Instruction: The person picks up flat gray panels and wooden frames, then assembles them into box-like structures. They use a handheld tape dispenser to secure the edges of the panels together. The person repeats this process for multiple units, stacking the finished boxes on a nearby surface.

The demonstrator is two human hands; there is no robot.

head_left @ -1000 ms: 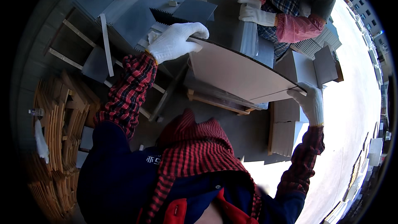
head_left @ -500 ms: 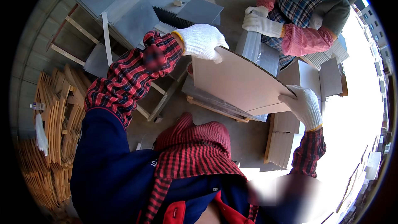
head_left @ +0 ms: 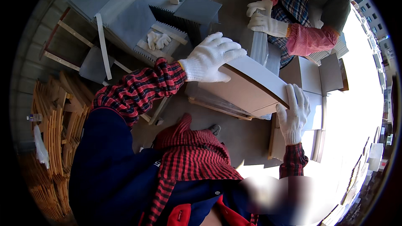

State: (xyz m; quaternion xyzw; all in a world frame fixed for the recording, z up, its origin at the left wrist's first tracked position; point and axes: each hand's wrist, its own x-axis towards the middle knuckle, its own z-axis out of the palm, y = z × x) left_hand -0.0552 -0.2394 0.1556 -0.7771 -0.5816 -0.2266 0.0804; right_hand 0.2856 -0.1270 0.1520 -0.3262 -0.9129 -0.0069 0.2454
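Observation:
A flat panel (head_left: 261,75) shows a pale grey upper surface over a pinkish front face (head_left: 234,94), on or against a plastic-wrapped stack (head_left: 259,48) before me. It is unclear whether these are one board or two. My left hand (head_left: 211,58), in a white knit glove, is open with fingers spread at the panel's far left corner. My right hand (head_left: 294,113), gloved alike, lies with fingers stretched at the panel's right end, its thumb toward the front face. Across the stack, a co-worker's gloved hands (head_left: 268,21) rest close together on its wrapped end.
Grey sheets (head_left: 125,12) are piled on a frame at the left, with a spare pair of gloves (head_left: 158,40) on it. Wooden frames (head_left: 58,121) lean at the far left. White boxes (head_left: 305,75) stand at the right. A pallet (head_left: 217,109) lies under the stack.
The panel's top edge, held up by both hands before, has tipped away, so its grey upper surface now shows. My left hand has come off the edge with its fingers spread; my right fingers have straightened.

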